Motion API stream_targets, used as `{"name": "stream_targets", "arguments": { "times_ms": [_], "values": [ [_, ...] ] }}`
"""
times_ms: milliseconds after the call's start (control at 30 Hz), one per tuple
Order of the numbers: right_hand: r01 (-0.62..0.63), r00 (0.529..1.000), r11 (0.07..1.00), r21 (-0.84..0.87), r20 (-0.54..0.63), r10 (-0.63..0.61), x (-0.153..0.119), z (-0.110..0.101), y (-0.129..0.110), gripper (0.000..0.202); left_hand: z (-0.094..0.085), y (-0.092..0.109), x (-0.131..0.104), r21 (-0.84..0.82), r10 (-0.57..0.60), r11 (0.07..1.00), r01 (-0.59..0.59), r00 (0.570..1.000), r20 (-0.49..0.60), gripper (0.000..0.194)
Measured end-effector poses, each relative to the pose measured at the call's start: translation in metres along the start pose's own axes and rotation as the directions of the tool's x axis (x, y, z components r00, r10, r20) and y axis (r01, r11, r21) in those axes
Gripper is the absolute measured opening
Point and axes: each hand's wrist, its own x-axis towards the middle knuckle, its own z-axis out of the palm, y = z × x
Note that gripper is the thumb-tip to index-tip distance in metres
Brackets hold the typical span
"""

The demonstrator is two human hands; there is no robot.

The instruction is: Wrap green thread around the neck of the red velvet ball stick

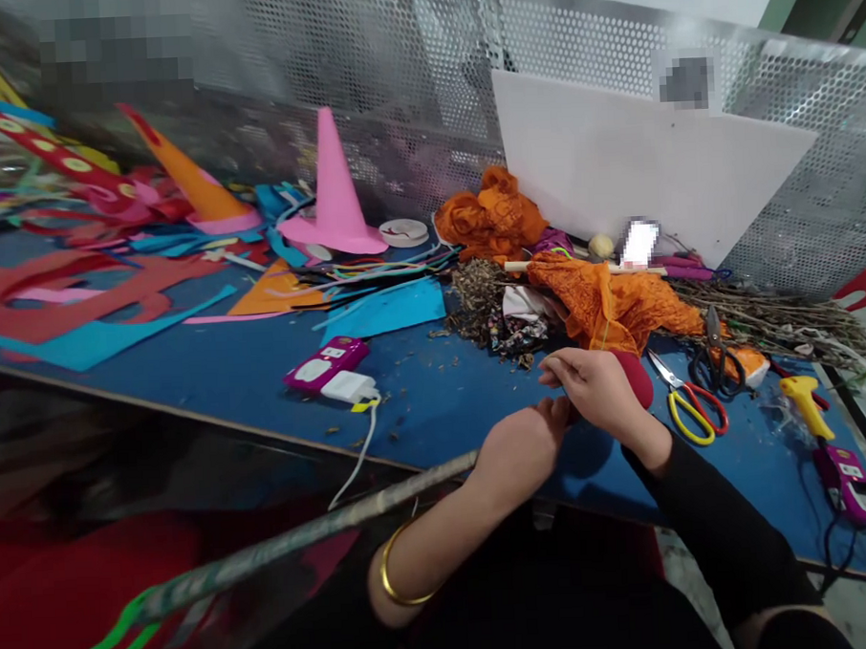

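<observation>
A long wrapped stick runs from the lower left up to my left hand, whose fingers are closed around it. Green strands hang at its lower end. Just to the right, my right hand has its thumb and fingers pinched together near the stick's upper end. Whatever is in that pinch is too small to make out. Behind the right hand shows a rounded dark red piece, partly covered by the hand. Orange cloth lies right behind it.
Scissors with yellow and red handles lie right of my hands, beside black scissors. Farther right are a yellow glue gun and a purple power strip. Another purple extension box, dried twigs and a pink cone hat are leftward.
</observation>
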Motion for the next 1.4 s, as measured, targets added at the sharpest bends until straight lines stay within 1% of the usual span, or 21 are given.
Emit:
{"name": "stream_targets", "arguments": {
  "times_ms": [67, 133, 300, 433, 567, 633, 700, 767, 833, 900, 933, 1000, 1100, 1167, 1200, 1233, 1300, 1333, 1367, 1400],
  "values": [
    [-0.086, 0.996, 0.994, -0.068, 0.011, 0.087, 0.005, 0.001, 0.0, 0.026, 0.0, 0.002, 0.0, 0.075, 0.015, 0.997, -0.015, 1.0, -0.006, 0.03],
    [-0.147, 0.989, 0.977, -0.154, 0.013, 0.151, 0.009, 0.002, -0.001, 0.026, 0.003, 0.003, 0.001, 0.112, 0.026, 0.994, -0.021, 0.999, -0.041, 0.033],
    [-0.203, 0.978, 0.934, -0.294, -0.008, 0.21, 0.013, 0.005, 0.002, 0.027, 0.017, 0.003, 0.002, 0.145, 0.036, 0.989, -0.011, 0.984, -0.177, 0.027],
    [-0.217, 0.972, 0.927, -0.306, 0.016, 0.232, 0.014, 0.006, 0.007, 0.026, 0.023, 0.003, 0.002, 0.182, 0.098, 0.982, -0.057, 0.97, -0.221, 0.027],
    [-0.236, 0.965, 0.939, -0.248, 0.052, 0.256, 0.014, 0.008, 0.014, 0.025, 0.025, 0.001, 0.004, 0.199, 0.135, 0.976, -0.094, 0.969, -0.206, 0.029],
    [-0.214, 0.97, 0.955, -0.204, 0.067, 0.232, 0.014, 0.006, 0.018, 0.023, 0.027, 0.0, 0.004, 0.201, 0.141, 0.974, -0.1, 0.969, -0.201, 0.03],
    [-0.14, 0.986, 0.98, -0.142, 0.072, 0.152, 0.011, 0.002, 0.02, 0.02, 0.029, -0.001, 0.005, 0.202, 0.142, 0.974, -0.099, 0.967, -0.21, 0.03],
    [-0.052, 0.998, 0.997, -0.065, 0.04, 0.054, 0.004, -0.005, 0.021, 0.019, 0.028, -0.003, 0.005, 0.196, 0.128, 0.977, -0.085, 0.967, -0.222, 0.028],
    [0.019, 1.0, 1.0, 0.008, -0.022, -0.018, -0.008, -0.013, 0.022, 0.019, 0.025, -0.006, 0.005, 0.169, 0.083, 0.985, -0.044, 0.97, -0.227, 0.026],
    [0.075, 0.996, 0.996, 0.038, -0.057, -0.073, -0.024, -0.021, 0.022, 0.019, 0.02, -0.01, 0.004, 0.124, 0.009, 0.992, 0.02, 0.972, -0.233, 0.025],
    [0.098, 0.994, 0.995, 0.024, -0.051, -0.096, -0.032, -0.024, 0.023, 0.019, 0.017, -0.013, 0.003, 0.105, -0.025, 0.993, 0.051, 0.971, -0.237, 0.026],
    [0.109, 0.994, 0.992, -0.066, 0.028, -0.108, -0.048, -0.032, 0.028, 0.017, 0.01, -0.018, 0.001, 0.084, -0.07, 0.992, 0.092, 0.968, -0.242, 0.03],
    [0.09, 0.983, 0.95, -0.301, 0.18, -0.036, -0.064, -0.048, 0.038, 0.017, 0.002, -0.026, -0.003, 0.08, -0.107, 0.989, 0.128, 0.969, -0.224, 0.034],
    [0.101, 0.976, 0.9, -0.425, 0.218, -0.007, -0.068, -0.064, 0.044, 0.019, -0.003, -0.03, -0.006, 0.064, -0.131, 0.987, 0.145, 0.972, -0.195, 0.035],
    [0.103, 0.98, 0.877, -0.47, 0.2, -0.007, -0.069, -0.074, 0.046, 0.019, -0.005, -0.031, -0.008, 0.049, -0.14, 0.987, 0.15, 0.975, -0.171, 0.034],
    [0.091, 0.988, 0.851, -0.517, 0.157, -0.011, -0.068, -0.084, 0.048, 0.02, -0.008, -0.033, -0.011, 0.026, -0.144, 0.989, 0.148, 0.98, -0.137, 0.033],
    [0.021, 1.0, 0.782, -0.623, -0.001, -0.027, -0.064, -0.104, 0.051, 0.021, -0.013, -0.034, -0.018, -0.059, -0.136, 0.989, 0.134, 0.99, -0.041, 0.03],
    [-0.035, 0.993, 0.744, -0.667, -0.106, -0.048, -0.06, -0.114, 0.053, 0.022, -0.016, -0.035, -0.022, -0.13, -0.122, 0.984, 0.123, 0.992, 0.016, 0.027],
    [-0.091, 0.973, 0.72, -0.689, -0.216, -0.084, -0.055, -0.123, 0.057, 0.024, -0.019, -0.035, -0.026, -0.219, -0.102, 0.969, 0.115, 0.993, 0.066, 0.025],
    [-0.132, 0.938, 0.725, -0.676, -0.321, -0.128, -0.049, -0.131, 0.061, 0.026, -0.022, -0.034, -0.031, -0.32, -0.079, 0.941, 0.109, 0.991, 0.105, 0.022]
  ]
}}
